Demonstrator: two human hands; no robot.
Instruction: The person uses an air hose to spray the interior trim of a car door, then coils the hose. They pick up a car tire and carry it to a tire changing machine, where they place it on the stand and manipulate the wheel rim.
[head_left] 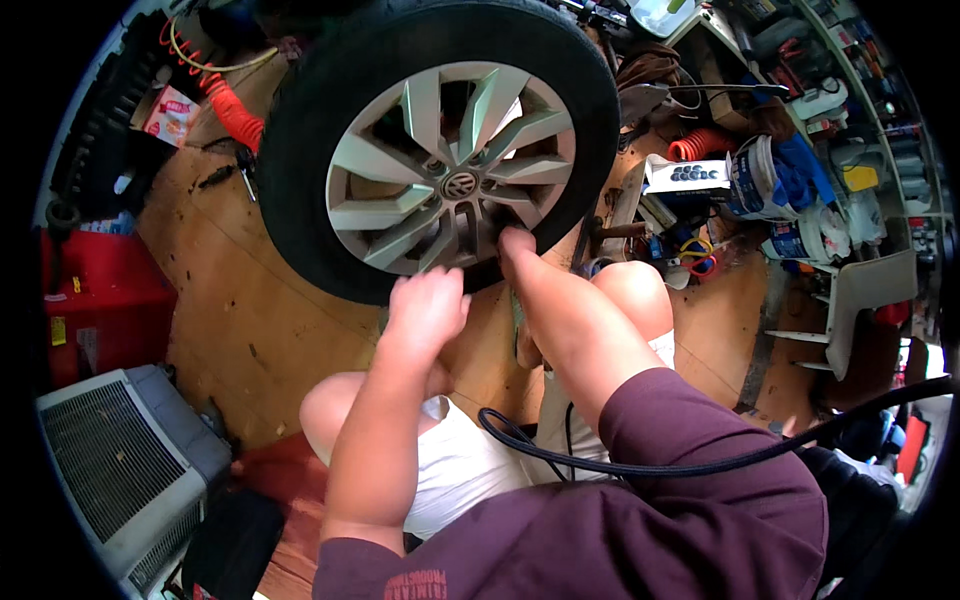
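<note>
The left hand [425,300] is curled into a loose fist, knuckles up, resting against the near edge of the tyre [300,130]; what its fingers close on, if anything, cannot be told from this view. Just to its right, the right hand [517,245] reaches in at the lower rim of the silver alloy wheel [450,165], its fingertips hidden among the spokes, so whether it grips something there cannot be told either. The wheel, with its black tyre around it, lies tilted toward the person on a plywood floor [240,320], in the far middle of the scene, just beyond the person's bare knees. A black hose [700,462] loops across the near right, over a maroon sleeve [690,440].

Outward from there, the plywood is worn and stained. At the far left an orange coiled air hose [232,110] lies beside the tyre, and a red cabinet [95,300] stands at the left edge. Near left is a grey ribbed appliance [120,460] with a grille. On the right, the floor is crowded with white buckets [765,175], a second orange coil [700,145] and shelves [880,90] packed with bottles and tools.
</note>
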